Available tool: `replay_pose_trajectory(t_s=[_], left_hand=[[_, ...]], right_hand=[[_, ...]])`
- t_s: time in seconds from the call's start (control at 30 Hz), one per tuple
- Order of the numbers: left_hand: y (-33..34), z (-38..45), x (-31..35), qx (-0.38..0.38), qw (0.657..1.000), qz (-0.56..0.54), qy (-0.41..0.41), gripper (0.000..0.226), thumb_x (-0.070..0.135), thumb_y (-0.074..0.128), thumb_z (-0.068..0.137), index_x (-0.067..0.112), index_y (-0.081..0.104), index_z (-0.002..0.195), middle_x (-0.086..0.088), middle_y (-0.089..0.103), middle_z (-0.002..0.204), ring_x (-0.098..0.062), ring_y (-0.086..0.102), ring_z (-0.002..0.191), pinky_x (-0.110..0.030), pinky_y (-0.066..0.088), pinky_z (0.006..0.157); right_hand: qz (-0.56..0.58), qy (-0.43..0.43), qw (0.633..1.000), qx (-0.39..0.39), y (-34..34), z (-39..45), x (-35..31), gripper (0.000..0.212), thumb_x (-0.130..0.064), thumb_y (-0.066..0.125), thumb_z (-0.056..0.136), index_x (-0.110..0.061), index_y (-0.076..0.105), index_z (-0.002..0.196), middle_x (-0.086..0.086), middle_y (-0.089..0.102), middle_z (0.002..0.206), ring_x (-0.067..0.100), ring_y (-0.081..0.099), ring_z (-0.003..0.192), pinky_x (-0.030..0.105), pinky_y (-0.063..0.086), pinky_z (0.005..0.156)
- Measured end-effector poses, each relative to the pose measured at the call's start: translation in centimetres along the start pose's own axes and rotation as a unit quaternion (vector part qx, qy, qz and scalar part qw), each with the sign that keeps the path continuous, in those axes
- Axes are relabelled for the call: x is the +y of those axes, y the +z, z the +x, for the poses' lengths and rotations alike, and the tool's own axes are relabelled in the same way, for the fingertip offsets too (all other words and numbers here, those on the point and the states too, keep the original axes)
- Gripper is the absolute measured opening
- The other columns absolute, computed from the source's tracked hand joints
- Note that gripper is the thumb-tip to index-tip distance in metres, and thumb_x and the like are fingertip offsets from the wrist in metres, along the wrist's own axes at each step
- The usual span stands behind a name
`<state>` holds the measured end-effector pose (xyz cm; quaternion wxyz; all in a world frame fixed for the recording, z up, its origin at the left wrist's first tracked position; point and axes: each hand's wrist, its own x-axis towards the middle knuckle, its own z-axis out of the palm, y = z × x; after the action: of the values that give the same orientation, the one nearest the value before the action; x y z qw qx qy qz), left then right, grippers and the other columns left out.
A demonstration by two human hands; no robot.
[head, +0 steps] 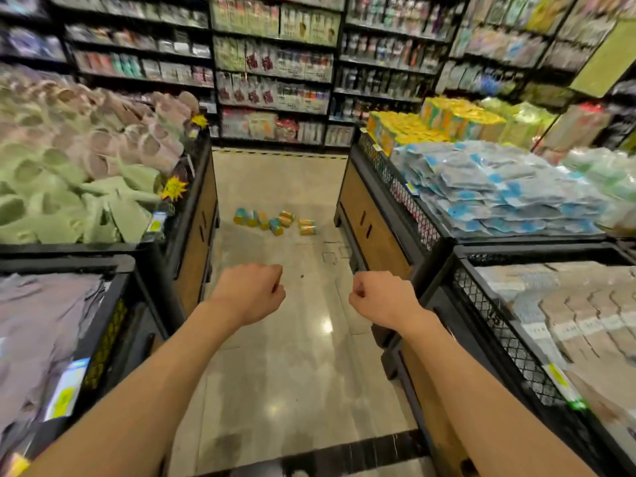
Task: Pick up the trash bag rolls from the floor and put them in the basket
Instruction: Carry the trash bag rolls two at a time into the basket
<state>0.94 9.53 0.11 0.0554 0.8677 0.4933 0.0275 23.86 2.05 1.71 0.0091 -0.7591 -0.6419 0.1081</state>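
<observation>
Both hands empty. Left hand point(253, 292) and right hand point(380, 297) are out front over the floor point(303, 373), fingers curled into loose fists, holding nothing.

Landmark: the trash bag rolls point(275, 220). They lie scattered on the floor, well ahead of the hands, in the aisle between the left bin of green and pink goods point(192, 215) and the right bin of blue packs point(385, 187). Yellow and teal, several lying on their sides, some touching, two a bit apart on the right of the cluster. Exact count is hard to tell, blurred.

Risks, as I judge them:
- Rolls are cylinders on a glossy floor. A nudge during a grab would likely send one rolling under a bin.
- Grabbing several at once: one slips out.
- Narrow aisle, so elbows could catch the mesh bin edges when bending down.
- Target basket is ambiguous. Yellow stock point(447, 122) sits beyond the rolls to the right, possibly the same product; wrong bin is an easy mistake.

Beyond the rolls: shelves point(275, 70).
</observation>
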Motion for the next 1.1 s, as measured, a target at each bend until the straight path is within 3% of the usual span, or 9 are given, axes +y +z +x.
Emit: replay_pose_trajectory(t_s=[0.27,0.53,0.7,0.83,1.1], left_hand=[[2.2,17.2,-8.2,-0.012,1.0,0.018,-0.014,0.026,0.041,0.038,0.1,0.021,0.048,0.087,-0.007,0.066,0.093,-0.033,0.065,0.089,-0.036,0.043,0.065],[0.8,34.4,-14.5,-0.029,0.999,0.021,-0.032,0.027,0.04,0.037,0.101,0.021,0.047,0.085,0.001,0.052,0.075,-0.031,0.062,0.08,-0.035,0.044,0.062],[1.4,45.8,-18.0,-0.04,0.999,0.017,-0.027,0.027,0.04,0.038,0.102,0.021,0.047,0.087,-0.001,0.055,0.08,-0.03,0.062,0.082,-0.035,0.04,0.061],[2.4,55.6,-21.7,-0.05,0.998,0.004,-0.031,0.027,0.04,0.039,0.101,0.02,0.051,0.088,0.002,0.053,0.079,-0.028,0.063,0.082,-0.036,0.046,0.065],[4.5,75.0,-28.4,-0.079,0.996,-0.033,-0.033,0.027,0.041,0.039,0.1,0.024,0.044,0.079,-0.001,0.063,0.088,-0.028,0.065,0.088,-0.035,0.045,0.065]], right_hand=[[0.006,-0.028,1.0,-0.01,1.4,20.3,-0.2,0.02,-0.038,0.048,0.099,-0.022,0.058,0.093,-0.001,0.065,0.088,0.022,0.064,0.082,0.045,0.057,0.077],[0.02,-0.032,0.999,-0.02,-0.8,39.9,-0.8,0.024,-0.04,0.045,0.1,-0.021,0.058,0.092,-0.001,0.065,0.09,0.023,0.063,0.084,0.038,0.054,0.073],[0.026,-0.03,0.999,-0.02,-1.8,51.3,-0.3,0.023,-0.04,0.046,0.1,-0.021,0.058,0.094,0.0,0.065,0.091,0.023,0.064,0.084,0.039,0.055,0.073],[0.024,-0.014,0.999,-0.03,-2.3,61.2,-0.1,0.023,-0.039,0.046,0.099,-0.021,0.057,0.091,0.001,0.065,0.092,0.026,0.063,0.085,0.038,0.052,0.072],[0.023,0.027,0.998,-0.046,-4.3,78.8,2.0,0.024,-0.04,0.047,0.098,-0.021,0.061,0.094,-0.001,0.066,0.091,0.024,0.065,0.086,0.044,0.057,0.077]])
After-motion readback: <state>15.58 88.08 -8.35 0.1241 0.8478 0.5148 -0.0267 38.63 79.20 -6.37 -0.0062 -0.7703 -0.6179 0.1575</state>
